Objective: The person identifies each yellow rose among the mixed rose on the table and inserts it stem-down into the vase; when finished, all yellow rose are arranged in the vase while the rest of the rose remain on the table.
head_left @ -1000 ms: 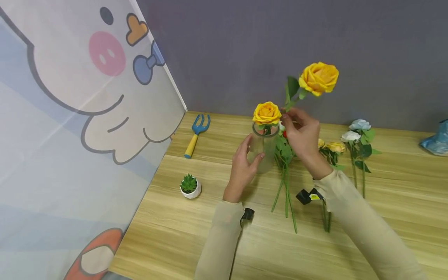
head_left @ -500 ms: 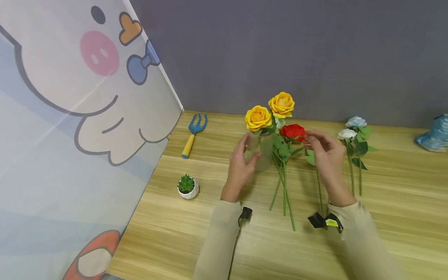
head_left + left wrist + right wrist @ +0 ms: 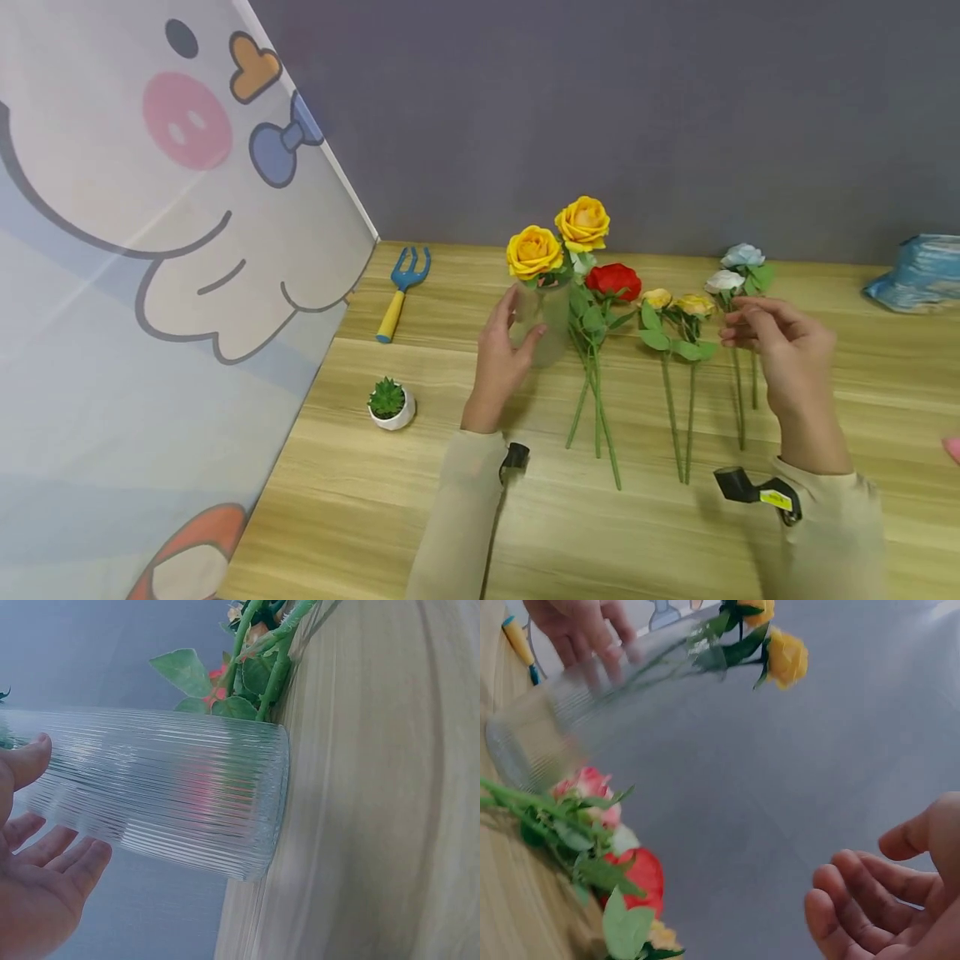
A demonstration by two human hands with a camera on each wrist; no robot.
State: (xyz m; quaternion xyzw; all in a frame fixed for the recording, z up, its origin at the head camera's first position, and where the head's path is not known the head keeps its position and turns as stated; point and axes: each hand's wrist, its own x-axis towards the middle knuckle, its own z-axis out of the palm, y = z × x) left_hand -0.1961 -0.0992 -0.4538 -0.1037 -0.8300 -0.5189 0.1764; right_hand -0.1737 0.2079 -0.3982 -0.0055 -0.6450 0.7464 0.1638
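My left hand [image 3: 501,360] is wrapped around a clear ribbed glass vase [image 3: 172,787], thumb on one side and fingers on the other. Two yellow roses [image 3: 535,252] rise from the vase's mouth, their stems inside the glass. My right hand [image 3: 791,354] holds nothing; its fingers are loosely bent, and in the head view they overlap the stems beside a white rose [image 3: 724,282]. A light blue rose [image 3: 744,255] lies just behind the white one. Close to the vase's right side lie a red rose [image 3: 614,282] and a pink-edged flower [image 3: 592,793], with long green stems.
Two smaller yellow roses [image 3: 694,305] lie between the red rose and my right hand. A blue and yellow hand fork [image 3: 402,293] and a potted succulent [image 3: 391,404] stand left. A blue plastic packet [image 3: 917,275] sits at the far right, before a grey wall [image 3: 600,100].
My right hand has put the second yellow rose into the vase, let go of it, and moved right toward the white and blue roses. My left hand has stayed on the vase.
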